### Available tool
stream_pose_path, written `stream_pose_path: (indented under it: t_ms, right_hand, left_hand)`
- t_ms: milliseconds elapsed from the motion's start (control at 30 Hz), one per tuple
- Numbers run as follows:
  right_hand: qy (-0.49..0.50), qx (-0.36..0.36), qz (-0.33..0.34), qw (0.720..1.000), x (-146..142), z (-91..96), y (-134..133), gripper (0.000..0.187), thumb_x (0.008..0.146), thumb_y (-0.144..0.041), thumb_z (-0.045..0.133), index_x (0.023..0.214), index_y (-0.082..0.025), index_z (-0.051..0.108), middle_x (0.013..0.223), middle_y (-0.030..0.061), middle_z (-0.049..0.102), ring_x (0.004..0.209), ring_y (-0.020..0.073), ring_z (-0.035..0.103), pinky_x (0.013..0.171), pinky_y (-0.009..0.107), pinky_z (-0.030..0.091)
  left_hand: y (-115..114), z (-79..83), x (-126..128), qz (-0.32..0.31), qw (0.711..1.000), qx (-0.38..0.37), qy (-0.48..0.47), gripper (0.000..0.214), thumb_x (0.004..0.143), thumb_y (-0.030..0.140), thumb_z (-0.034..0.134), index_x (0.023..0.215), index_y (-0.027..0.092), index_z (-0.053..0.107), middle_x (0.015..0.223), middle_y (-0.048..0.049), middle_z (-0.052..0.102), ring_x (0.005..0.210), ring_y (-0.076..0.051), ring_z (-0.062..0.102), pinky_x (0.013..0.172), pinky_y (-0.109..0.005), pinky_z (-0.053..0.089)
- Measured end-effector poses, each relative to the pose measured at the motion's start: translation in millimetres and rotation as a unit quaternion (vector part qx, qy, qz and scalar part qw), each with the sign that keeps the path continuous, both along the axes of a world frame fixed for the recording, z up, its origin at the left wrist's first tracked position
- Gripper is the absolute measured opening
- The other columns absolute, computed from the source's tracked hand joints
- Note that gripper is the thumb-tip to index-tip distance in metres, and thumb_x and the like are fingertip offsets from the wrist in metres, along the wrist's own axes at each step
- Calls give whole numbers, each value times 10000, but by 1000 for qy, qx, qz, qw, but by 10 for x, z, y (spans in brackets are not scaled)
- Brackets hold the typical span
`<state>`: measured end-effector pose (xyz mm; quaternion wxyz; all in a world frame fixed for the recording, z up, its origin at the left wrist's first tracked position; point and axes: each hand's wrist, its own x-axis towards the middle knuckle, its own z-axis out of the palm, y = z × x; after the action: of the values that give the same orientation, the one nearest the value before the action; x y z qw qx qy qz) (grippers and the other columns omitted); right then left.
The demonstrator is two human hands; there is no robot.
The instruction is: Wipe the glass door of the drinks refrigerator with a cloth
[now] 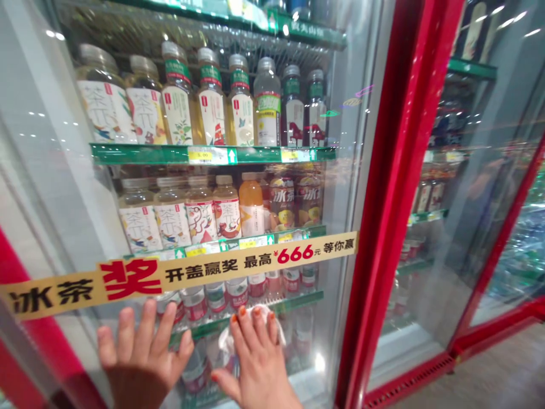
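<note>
My right hand [259,358], with orange nails, lies over a crumpled white cloth [228,339] and presses it flat against the glass door [330,250] of a drinks fridge. The kind of cloth is hard to make out, as the fingers cover most of it. To its left, my left hand [142,352] is raised before the glass with its fingers spread, holding nothing. I cannot tell whether it touches the door. Just above both hands, a yellow strip [230,261] with red and black characters and "666" runs across the glass.
Behind the glass, bottled drinks [213,113] stand on shelves with green edges [157,154] and price labels. A red door frame [385,204] rises on the right, with another glass-fronted fridge [430,227] beyond it. Grey floor [498,369] shows at lower right.
</note>
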<state>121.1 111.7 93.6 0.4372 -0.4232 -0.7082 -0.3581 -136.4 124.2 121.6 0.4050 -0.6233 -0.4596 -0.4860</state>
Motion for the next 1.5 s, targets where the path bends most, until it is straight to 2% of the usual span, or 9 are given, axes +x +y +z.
stream_pose_path:
  t_ms: [233,333,467,600,700,933,1200,1400,1500]
  right_hand:
    - [308,-20,-84,947,789,740,327,833,1128,-532,261,1757,-129,-106,1839,228,-111,1711,424,-134,1248,917,117]
    - [102,22,-7,994,469,841,213,963,1075,-695,337,1770,-88,61,1860,172,0,1738,351,-11,1369,670,250]
    - [-120,78,40,989,553,824,129,1018,1010,-765,480,1766,-138,214,1859,80,148,1734,256,123,1364,406,349]
    - [121,18,-20,992,1284,1360,401,829,1123,-516,359,1776,-174,-21,1864,151,-54,1734,360,-22,1355,726,214]
    - [207,14,-29,978,1340,1634,487,812,1133,-518,273,1763,-178,-110,1851,166,-150,1723,406,-84,1317,825,144]
    - [-219,94,67,969,670,951,128,989,1026,-781,423,1765,-154,224,1858,32,156,1736,230,104,1421,373,177]
    - [162,42,-41,985,1424,1791,523,837,1126,-532,301,1766,-150,-78,1857,154,-133,1726,407,-77,1324,814,163]
    - [-186,47,97,977,637,881,104,947,1063,-725,416,1767,-136,180,1860,70,144,1742,271,67,1435,481,43]
    - [-233,76,115,963,663,998,111,911,1073,-734,410,1760,-166,224,1853,45,181,1737,228,96,1431,423,51]
  left_hand:
    - [-76,238,151,43,992,76,94,889,913,347,734,1714,260,356,1809,-72,290,1728,-297,187,1433,-563,115]
    - [-145,326,255,25,996,62,64,819,973,368,674,1717,280,344,1812,-28,276,1730,-258,181,1439,-532,101]
    - [-185,352,307,-2,998,50,36,771,1008,416,646,1712,338,342,1805,21,285,1728,-225,189,1443,-512,90]
    - [-176,339,301,-5,998,51,37,768,1018,423,644,1713,323,335,1813,22,265,1732,-226,173,1444,-517,76]
    - [-168,334,300,-8,998,49,29,752,1030,438,631,1712,324,334,1817,26,255,1734,-226,161,1442,-525,69]
    - [-185,362,304,-9,998,50,36,734,1039,435,622,1709,325,341,1816,34,263,1730,-221,175,1441,-512,74]
    - [-172,365,309,-1,998,57,41,741,1034,419,623,1711,310,343,1819,19,263,1732,-233,174,1440,-525,78]
    - [-199,355,315,17,997,52,50,760,1029,397,592,1727,301,306,1830,14,225,1738,-247,146,1441,-530,67]
    - [-184,343,305,26,997,47,52,781,1012,388,604,1728,294,306,1826,4,234,1737,-262,150,1441,-541,68]
